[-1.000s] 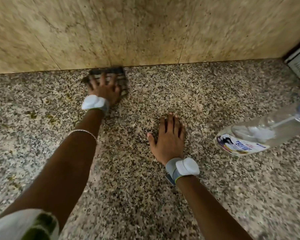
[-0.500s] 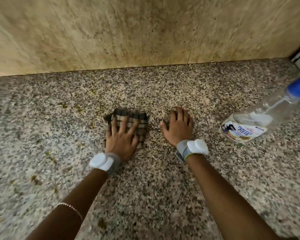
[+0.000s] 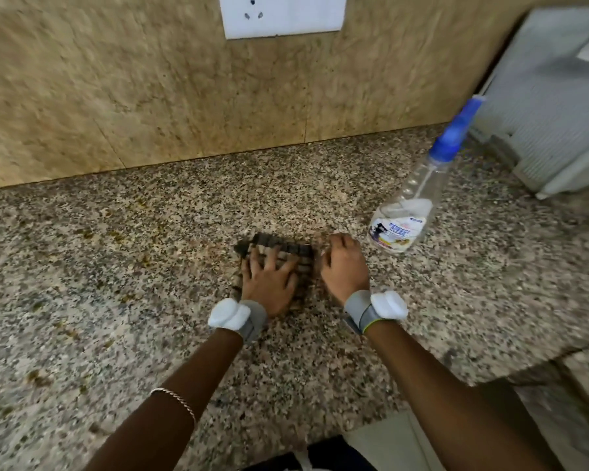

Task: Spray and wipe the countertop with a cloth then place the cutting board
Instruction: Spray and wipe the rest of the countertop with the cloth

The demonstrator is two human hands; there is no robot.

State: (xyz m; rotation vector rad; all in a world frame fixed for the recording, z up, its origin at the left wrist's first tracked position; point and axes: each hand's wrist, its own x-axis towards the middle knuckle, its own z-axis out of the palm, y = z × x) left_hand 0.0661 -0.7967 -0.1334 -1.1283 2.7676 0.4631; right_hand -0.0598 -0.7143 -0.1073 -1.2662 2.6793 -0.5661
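Left hand [image 3: 269, 283], pressed flat on the cloth [image 3: 286, 247], has drawn it from the back edge of the counter [image 3: 116, 300], where it lay against the wall a second ago, to the counter's middle. Right hand [image 3: 344, 266], earlier flat with straight fingers and apart from the cloth, now has curled fingers at the cloth's right edge; whether it grips the cloth cannot be told. The view has lifted, bringing a white wall plate [image 3: 283, 15] and a grey appliance [image 3: 551, 96] into sight.
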